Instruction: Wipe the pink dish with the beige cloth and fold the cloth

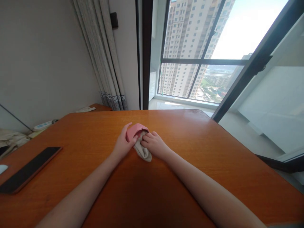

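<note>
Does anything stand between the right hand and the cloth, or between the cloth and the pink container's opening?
Nothing visible does. The right hand has its fingers on the cloth, whose upper end is at the opening of the pink container. The left hand holds the container, thumb at its rim.

Left arm [91,185]: bare, extended forward from lower left. Right arm [200,183]: bare, extended from lower right. Left hand [123,141]: thumb set opposite fingers, grip closed. Right hand [155,144]: back turned up, fingers curled inward, placed near left.
</note>
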The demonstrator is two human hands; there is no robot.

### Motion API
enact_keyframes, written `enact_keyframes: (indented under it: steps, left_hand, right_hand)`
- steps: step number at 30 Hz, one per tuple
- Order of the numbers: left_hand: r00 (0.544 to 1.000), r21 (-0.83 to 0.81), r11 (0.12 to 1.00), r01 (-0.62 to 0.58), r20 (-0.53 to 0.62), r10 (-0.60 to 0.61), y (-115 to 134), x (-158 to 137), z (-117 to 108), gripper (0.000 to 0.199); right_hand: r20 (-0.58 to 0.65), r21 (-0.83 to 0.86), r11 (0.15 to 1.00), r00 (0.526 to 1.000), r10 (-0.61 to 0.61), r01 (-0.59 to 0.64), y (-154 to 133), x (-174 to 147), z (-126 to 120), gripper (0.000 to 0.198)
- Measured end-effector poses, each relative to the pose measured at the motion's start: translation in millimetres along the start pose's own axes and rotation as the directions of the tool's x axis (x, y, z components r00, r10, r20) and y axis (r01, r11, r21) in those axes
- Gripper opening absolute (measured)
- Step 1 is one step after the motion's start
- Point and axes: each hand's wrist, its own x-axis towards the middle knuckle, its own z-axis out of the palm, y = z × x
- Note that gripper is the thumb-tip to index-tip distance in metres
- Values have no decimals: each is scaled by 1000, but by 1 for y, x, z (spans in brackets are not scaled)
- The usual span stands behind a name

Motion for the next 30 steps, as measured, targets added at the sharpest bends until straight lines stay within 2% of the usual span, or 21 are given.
enact_keyframes:
  steps: [3,5,7,9,11,13,14,18,20,22,24,26,28,30]
  left_hand:
    - [994,-131,990,44,-94,-57,7,-9,14,71]
    - [988,-174,983,60,-133,-84,9,-13,22,66]
    - [986,-165,984,73,-137,-96,6,-12,22,56]
    - [992,-122,991,63,-101,-76,1,-7,14,49]
    - [1000,-44,999,22,-8,-22,-4,-1,2,48]
    - [996,32,999,-15,94,12,-4,2,-5,51]
    - [994,50,999,-15,107,10,-2,1,-5,54]
    - [996,-70,995,65,-51,-68,7,-10,12,74]
    - [990,-133,988,78,-105,-92,7,-13,21,73]
    - [987,-143,986,87,-122,-105,5,-11,20,62]
    - [991,-107,990,92,-83,-101,0,-4,10,53]
    - [998,-24,998,53,19,-53,-2,3,-2,53]
    - [996,20,1000,20,89,-22,-2,6,-9,60]
    - [997,-49,997,60,61,-57,2,3,-5,71]
  right_hand:
    - [-31,23,997,997,74,-73,-4,0,6,13]
    - [-52,74,990,991,124,-120,-7,0,8,11]
    - [-39,117,988,994,103,-98,-6,1,7,12]
    - [6,124,992,1000,20,-21,-3,1,3,14]
    - [50,97,995,998,-42,37,1,0,0,16]
    - [80,60,997,995,-54,49,2,-1,0,17]
    - [88,44,998,995,-46,43,2,-1,0,17]
    - [53,33,998,998,43,-45,-3,-2,3,14]
    - [20,62,994,996,85,-86,-5,-1,2,11]
    - [16,83,994,997,76,-77,-7,1,0,10]
    - [48,79,997,999,14,-17,-7,2,-2,12]
    - [85,54,998,996,-34,29,-6,3,-2,14]
    - [101,26,999,994,-43,41,-6,3,0,16]
    - [90,13,1000,996,-9,8,-7,2,2,15]
